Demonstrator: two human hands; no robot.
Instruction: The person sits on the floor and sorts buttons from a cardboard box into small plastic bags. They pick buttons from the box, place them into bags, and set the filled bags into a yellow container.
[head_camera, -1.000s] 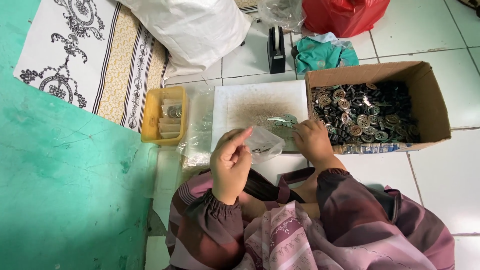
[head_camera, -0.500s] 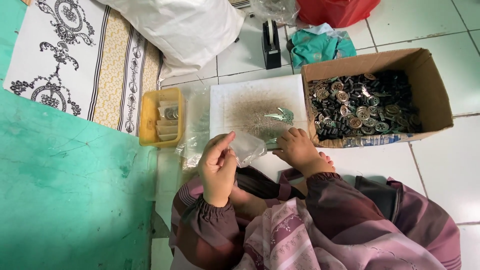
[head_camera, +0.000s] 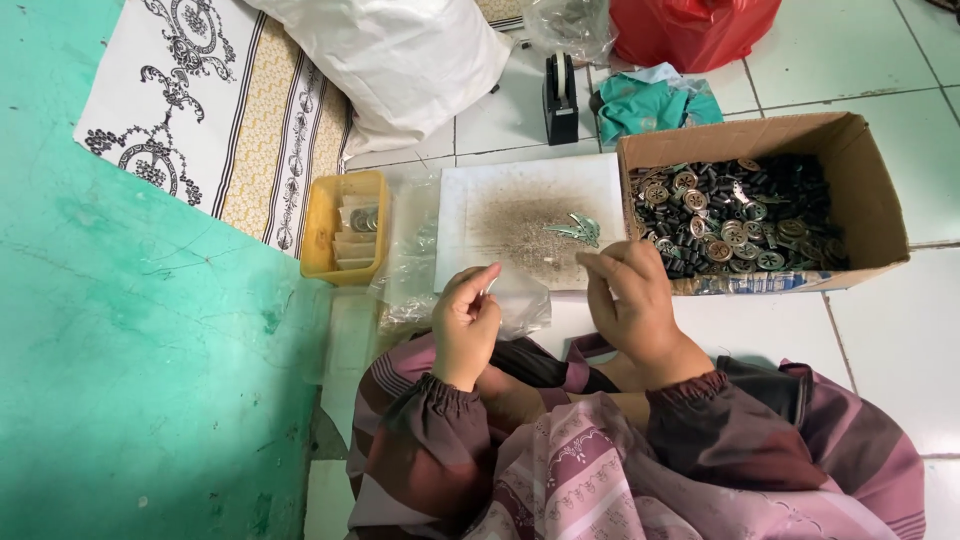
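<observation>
Hands apart — the left hand (head_camera: 465, 325) is pinched on a small clear plastic bag (head_camera: 515, 300); the right hand (head_camera: 630, 295) is curled loosely beside the brown cardboard box of metal buttons (head_camera: 870, 200).

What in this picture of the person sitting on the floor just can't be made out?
- Left hand: what its fingertips pinch is too small, head view.
- Cardboard box: the small metal pieces blur together.
- Red bag: cut off by the top edge.
- Yellow tray: contents too small to identify.
</observation>
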